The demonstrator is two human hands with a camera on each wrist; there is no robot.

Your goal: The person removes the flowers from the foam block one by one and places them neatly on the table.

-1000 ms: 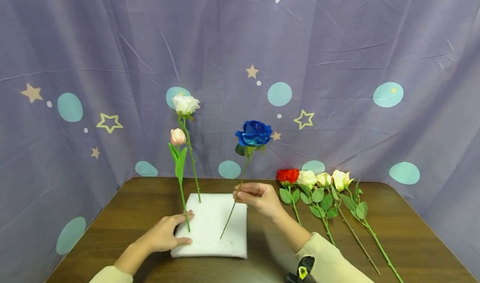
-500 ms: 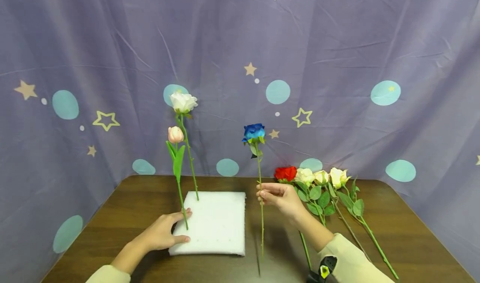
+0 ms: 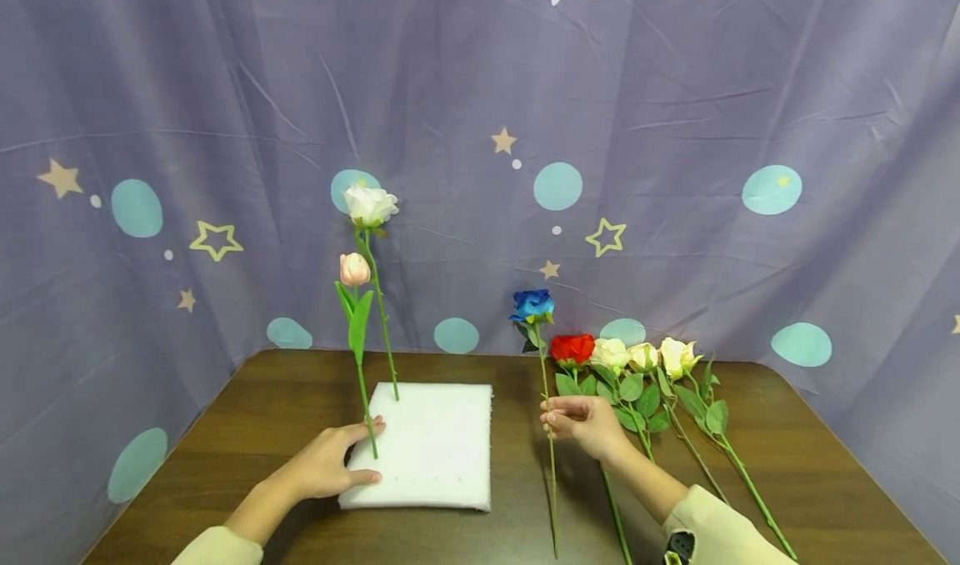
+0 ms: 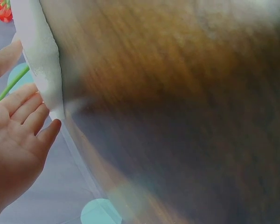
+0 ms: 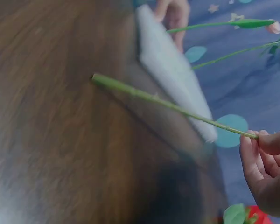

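Observation:
My right hand (image 3: 585,422) pinches the stem of a blue rose (image 3: 533,307) between thumb and fingertips. The rose stands nearly upright right of a white foam block (image 3: 442,448), and its bare stem end shows in the right wrist view. My left hand (image 3: 324,463) rests on the block's left edge, thumb and fingers spread and fairly straight, as the left wrist view also shows. A pink tulip (image 3: 355,270) and a white rose (image 3: 371,206) stand upright in the block; the tulip's stem rises between the left thumb and fingers.
On the right of the brown wooden table (image 3: 285,390) lie a red rose (image 3: 572,348) and several cream roses (image 3: 678,357), stems toward the front. My right forearm passes over some stems. A purple patterned curtain (image 3: 675,132) hangs behind the table.
My right hand has carried the blue rose right, from over the foam block to beside it, then lower toward the table. The left hand has stayed on the block.

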